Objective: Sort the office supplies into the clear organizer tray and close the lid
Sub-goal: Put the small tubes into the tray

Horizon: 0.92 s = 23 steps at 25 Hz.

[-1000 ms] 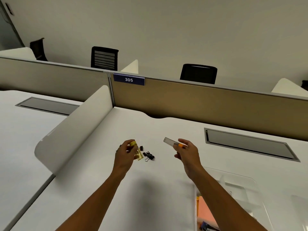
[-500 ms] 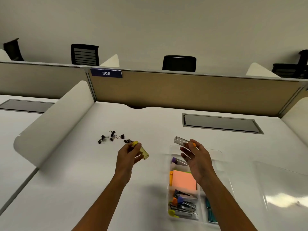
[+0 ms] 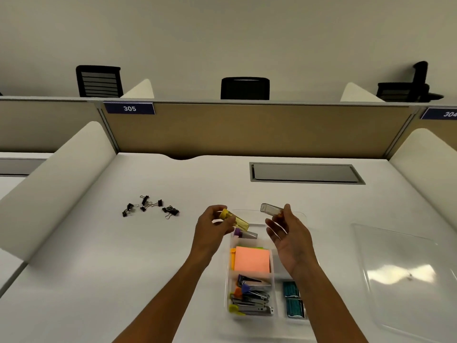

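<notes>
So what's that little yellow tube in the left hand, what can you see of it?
The yellow tube is a small see-through cylinder, plastic by its look, with an opaque yellow cap on its upper-left end. It lies tilted, cap end higher, over the far end of the clear organizer tray. The left hand pinches it near the cap; nothing else touches it. Its contents cannot be told.

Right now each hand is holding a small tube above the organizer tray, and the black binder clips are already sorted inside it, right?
Not quite. The head view shows the black binder clips still loose on the desk, left of the organizer tray. The rest holds: the left hand grips a yellow tube and the right hand a clear tube above the tray.
</notes>
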Each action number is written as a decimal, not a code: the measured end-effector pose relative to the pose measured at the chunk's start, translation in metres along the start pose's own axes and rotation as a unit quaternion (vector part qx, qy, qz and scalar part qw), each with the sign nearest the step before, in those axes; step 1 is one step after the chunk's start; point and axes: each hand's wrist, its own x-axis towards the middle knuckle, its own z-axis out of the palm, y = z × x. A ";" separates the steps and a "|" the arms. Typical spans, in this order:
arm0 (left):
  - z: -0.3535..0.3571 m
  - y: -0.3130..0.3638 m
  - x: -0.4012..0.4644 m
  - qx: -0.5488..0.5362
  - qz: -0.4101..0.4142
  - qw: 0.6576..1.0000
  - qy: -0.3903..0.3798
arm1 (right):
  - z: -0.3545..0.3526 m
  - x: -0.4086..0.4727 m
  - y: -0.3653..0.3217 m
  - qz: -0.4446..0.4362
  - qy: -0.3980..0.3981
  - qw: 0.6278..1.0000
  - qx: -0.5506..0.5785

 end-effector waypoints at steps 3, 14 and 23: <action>0.012 -0.003 0.014 0.074 0.007 0.997 -0.023 | -0.006 0.005 -0.009 -0.008 0.016 1.000 0.018; 0.043 -0.036 0.066 0.324 0.005 0.944 -0.065 | -0.021 0.031 -0.007 -0.013 0.030 0.998 -0.058; 0.062 -0.067 0.086 0.432 0.065 0.893 -0.107 | -0.031 0.047 -0.008 0.025 0.059 0.993 -0.102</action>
